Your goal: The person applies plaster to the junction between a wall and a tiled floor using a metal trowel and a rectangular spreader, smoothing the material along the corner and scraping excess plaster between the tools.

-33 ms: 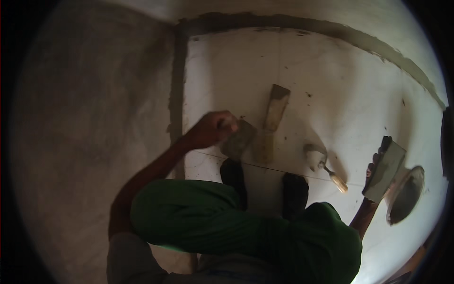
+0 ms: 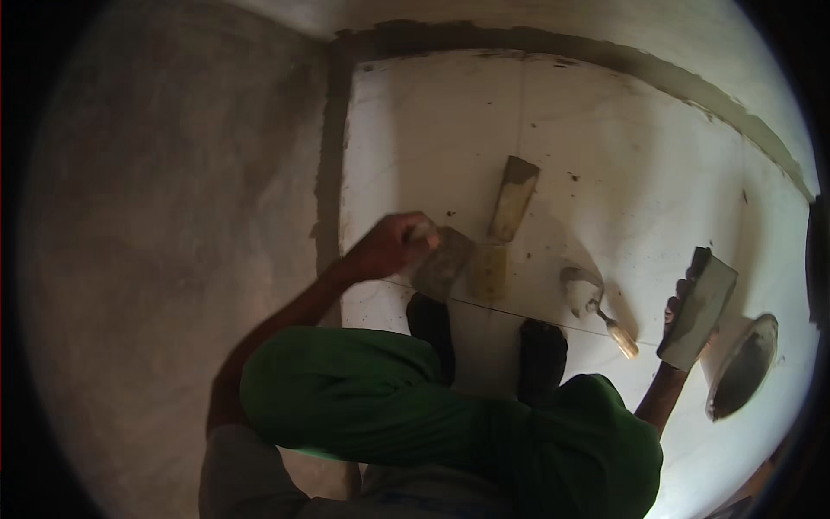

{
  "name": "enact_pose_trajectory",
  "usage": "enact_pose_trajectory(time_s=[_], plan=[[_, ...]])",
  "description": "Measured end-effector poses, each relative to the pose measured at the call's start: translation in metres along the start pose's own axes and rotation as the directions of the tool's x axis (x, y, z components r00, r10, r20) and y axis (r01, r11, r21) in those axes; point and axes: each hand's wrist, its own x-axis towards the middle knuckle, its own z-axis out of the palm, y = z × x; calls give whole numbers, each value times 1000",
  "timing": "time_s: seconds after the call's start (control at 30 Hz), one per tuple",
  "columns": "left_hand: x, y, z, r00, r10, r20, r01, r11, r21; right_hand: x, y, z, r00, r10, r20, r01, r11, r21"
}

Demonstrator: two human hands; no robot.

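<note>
Blurred a little, my left hand (image 2: 389, 248) is closed, its fingers curled at the upper edge of a thin grey rectangular plate (image 2: 443, 264), which looks like a scraper blade; any handle is hidden. On the right, my right hand (image 2: 671, 313) grips a rectangular float (image 2: 700, 310) from behind, its flat face smeared with grey mortar. Only fingertips show past the float's left edge. Between the hands, a trowel (image 2: 590, 298) with a light wooden handle lies on the white tiled floor (image 2: 450, 130).
Ahead of my feet lie a mortar-smeared block (image 2: 515, 199) and a yellowish rectangular piece (image 2: 490, 272). A round bowl (image 2: 743, 368) with grey contents stands beyond my right hand. Dark mortar strips (image 2: 553, 43) edge the floor along the walls. A bare wall (image 2: 173, 208) rises at left.
The whole view has shifted slightly, with the floor things sitting a little lower and to the right. My left hand is marginally lower; both hands keep their grips.
</note>
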Motion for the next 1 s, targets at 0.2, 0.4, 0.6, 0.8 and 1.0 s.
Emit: enact_pose_trajectory(time_s=[0.2,0.4,0.6,0.8,1.0], plan=[[-39,-62,57,992,-126,13,115,851,-513,52,99,20,981,129,-144,-132,991,-11],[-37,-34,37,989,-140,54,148,845,-514,65,121,-3,947,314,-72,-304,945,118],[-42,-51,50,976,-183,115,216,829,-516,61,147,-7,936,348,-48,-333,923,192],[-43,-48,68,965,-145,218,230,870,-436,51,146,-19,919,385,-79,-361,907,216],[-48,-34,85,938,-129,323,239,914,-327,36,143,-31,900,425,-94,-398,892,216]])
